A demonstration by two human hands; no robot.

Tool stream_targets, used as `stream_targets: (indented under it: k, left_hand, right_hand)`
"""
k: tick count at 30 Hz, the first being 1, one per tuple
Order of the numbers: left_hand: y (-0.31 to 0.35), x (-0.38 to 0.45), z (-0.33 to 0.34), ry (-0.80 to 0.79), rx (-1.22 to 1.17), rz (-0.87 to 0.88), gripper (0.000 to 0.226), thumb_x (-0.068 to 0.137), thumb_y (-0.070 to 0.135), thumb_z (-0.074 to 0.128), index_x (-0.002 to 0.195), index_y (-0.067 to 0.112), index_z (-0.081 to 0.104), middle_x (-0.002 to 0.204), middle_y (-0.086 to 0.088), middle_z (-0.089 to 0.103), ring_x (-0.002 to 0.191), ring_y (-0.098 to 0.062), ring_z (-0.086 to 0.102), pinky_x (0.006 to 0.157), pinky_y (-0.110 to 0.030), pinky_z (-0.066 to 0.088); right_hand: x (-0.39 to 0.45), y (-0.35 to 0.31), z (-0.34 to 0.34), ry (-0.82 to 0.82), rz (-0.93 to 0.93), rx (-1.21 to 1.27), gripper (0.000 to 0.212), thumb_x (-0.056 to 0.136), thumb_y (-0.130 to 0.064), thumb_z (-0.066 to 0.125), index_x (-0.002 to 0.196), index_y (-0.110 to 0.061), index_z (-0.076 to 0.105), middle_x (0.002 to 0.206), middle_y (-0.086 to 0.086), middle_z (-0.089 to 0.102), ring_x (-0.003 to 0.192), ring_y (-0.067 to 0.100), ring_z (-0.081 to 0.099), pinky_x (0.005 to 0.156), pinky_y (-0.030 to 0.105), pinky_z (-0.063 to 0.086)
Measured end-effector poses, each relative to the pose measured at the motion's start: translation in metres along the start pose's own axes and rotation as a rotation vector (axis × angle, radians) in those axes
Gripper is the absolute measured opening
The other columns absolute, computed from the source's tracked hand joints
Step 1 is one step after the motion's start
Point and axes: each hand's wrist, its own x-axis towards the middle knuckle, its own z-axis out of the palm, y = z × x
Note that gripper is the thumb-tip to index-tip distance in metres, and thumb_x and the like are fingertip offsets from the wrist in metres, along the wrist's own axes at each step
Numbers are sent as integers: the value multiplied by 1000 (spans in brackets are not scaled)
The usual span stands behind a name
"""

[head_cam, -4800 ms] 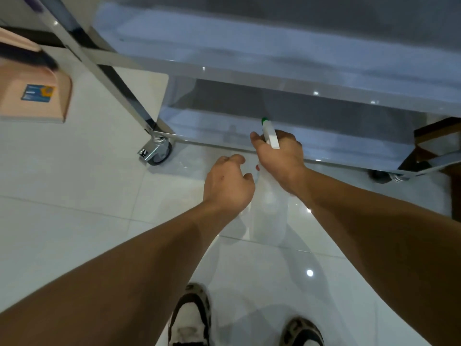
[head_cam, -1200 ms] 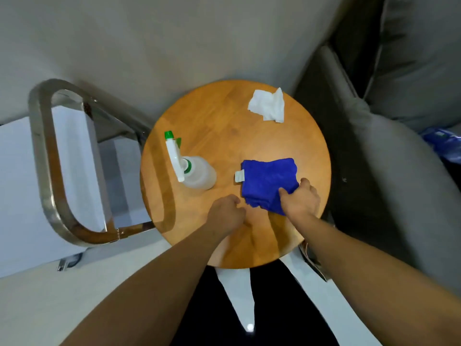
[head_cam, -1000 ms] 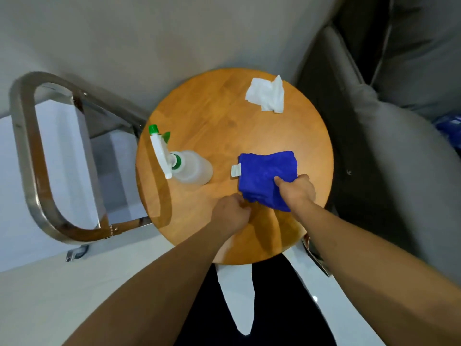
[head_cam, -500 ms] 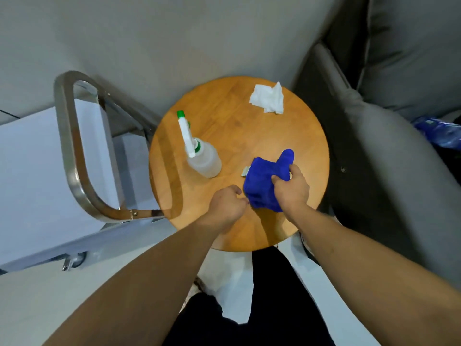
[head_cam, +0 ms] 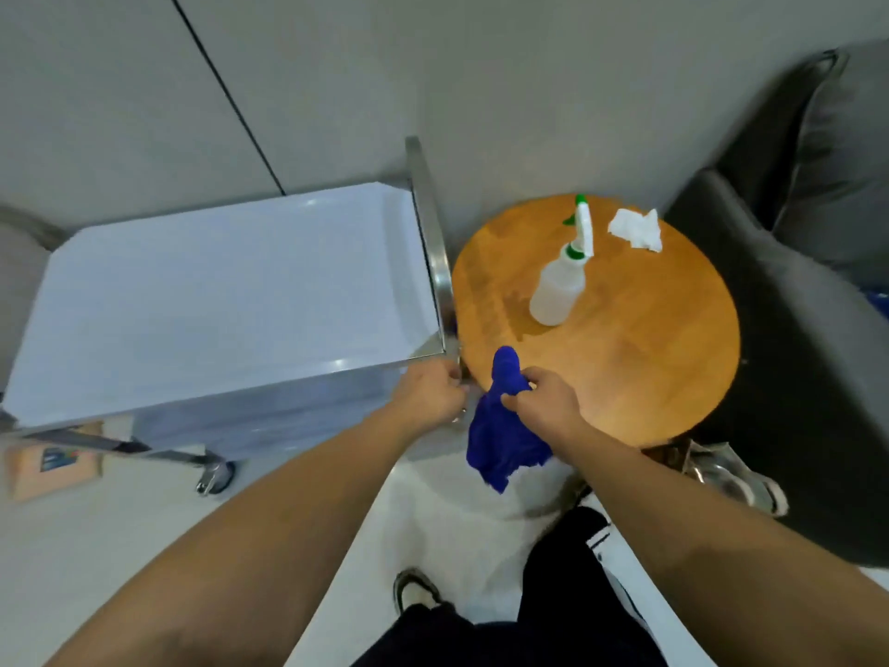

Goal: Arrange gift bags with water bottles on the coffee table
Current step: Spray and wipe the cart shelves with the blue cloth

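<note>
A round wooden coffee table [head_cam: 625,368] stands between a cart and a sofa. My right hand [head_cam: 543,406] grips a blue cloth [head_cam: 500,440] at the table's near-left edge; the cloth is lifted off the top and hangs down beside the table. My left hand [head_cam: 428,392] is curled round the metal handle of the cart [head_cam: 216,305] at its near-right corner. On the table stand a translucent spray bottle [head_cam: 558,291] with a green and white nozzle and a crumpled white tissue [head_cam: 635,228]. No gift bag or water bottle shows.
The cart's white top tray fills the left, close against the table. A dark grey sofa [head_cam: 793,329] closes off the right. A pink dustpan [head_cam: 53,466] lies on the floor at the left. A shoe [head_cam: 736,479] sits under the table's near-right side.
My right hand has bunched the blue cloth and lifted it off the table to the near-left edge. My left hand has left the tabletop for the cart handle. The view has swung left.
</note>
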Motion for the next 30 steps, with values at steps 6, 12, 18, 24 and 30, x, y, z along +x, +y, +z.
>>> stream_targets:
  k: [6, 12, 18, 24, 30]
  left_hand:
    - [-106, -39, -88, 248, -77, -159, 36, 95, 28, 57, 131, 21, 60, 124, -4, 67, 112, -25, 62, 90, -30, 48]
    - [-151, -46, -141, 391, -128, -174, 40, 97, 25, 54, 136, 17, 56, 125, -5, 65, 110, -26, 61, 81, -29, 42]
    - [-155, -3, -154, 357, -104, -138, 43, 99, 26, 54, 140, 13, 53, 135, -10, 58, 121, -27, 56, 92, -30, 42]
    - [-158, 62, -153, 294, -23, -129, 45, 96, 23, 56, 140, 11, 55, 137, -10, 55, 125, -27, 51, 99, -35, 45]
    - [-175, 109, -152, 300, 95, -107, 31, 85, 17, 64, 115, 11, 63, 110, -6, 59, 109, -29, 55, 86, -39, 51]
  right_hand:
    - [-36, -100, 93, -239, -151, -83, 19, 88, -15, 69, 107, -13, 69, 100, 6, 70, 91, 23, 66, 90, 47, 57]
    - [-24, -197, 126, -146, -257, 170, 12, 90, -17, 66, 99, -23, 66, 99, 0, 70, 91, 23, 68, 88, 46, 58]
    - [33, -216, 122, 157, -249, -394, 54, 99, -30, 52, 149, -19, 35, 127, 13, 57, 108, 31, 55, 84, 41, 50]
    - [85, -201, 170, -32, -370, -770, 77, 99, -64, 38, 161, -31, 7, 169, 9, 4, 153, 40, 5, 121, 58, 16]
    - [112, -199, 200, -5, -440, -920, 80, 95, -75, 16, 160, -32, -1, 168, 14, -6, 151, 46, -9, 118, 69, 1]
